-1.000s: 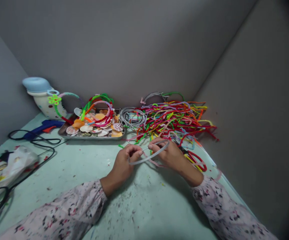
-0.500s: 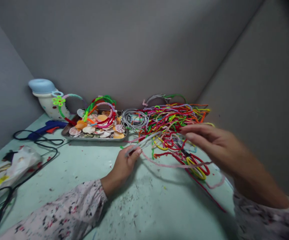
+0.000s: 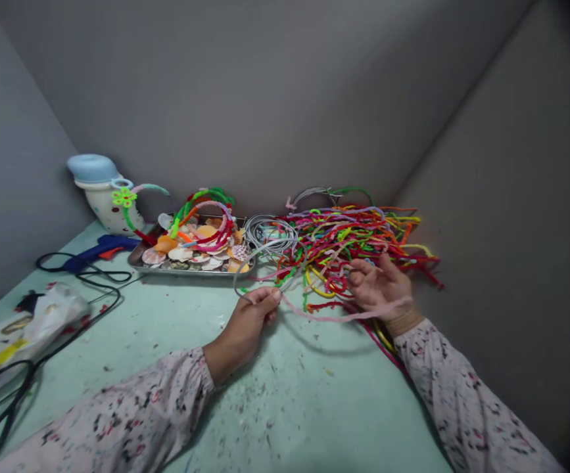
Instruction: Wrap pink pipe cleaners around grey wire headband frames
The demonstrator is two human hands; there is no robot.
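Observation:
My left hand (image 3: 245, 332), above the middle of the table, is closed in a pinch on a grey wire hoop (image 3: 237, 276) and the end of a pink pipe cleaner (image 3: 324, 319). The hoop stands up from my fingers, and the pipe cleaner trails rightward to pass in front of my right wrist. My right hand (image 3: 382, 289) is turned palm up with its fingers apart and loosely bent, beside a tangled pile of coloured pipe cleaners (image 3: 348, 230). It seems to hold nothing. A yellow handle (image 3: 386, 336) shows partly from behind that hand.
A metal tray (image 3: 190, 271) of seashells stands at the back with pipe-cleaner-wrapped hoops (image 3: 228, 226) on it. Beside it lies a coil of grey wire (image 3: 265, 230). On the left are a bottle (image 3: 110, 209), a blue glue gun (image 3: 100, 248), its black cord (image 3: 114, 299) and a plastic bag (image 3: 60, 305).
My right hand has turned from palm down to palm up and drawn in toward the pile, now covering the scissors. The grey wire has sprung from a flat strand into an upright hoop.

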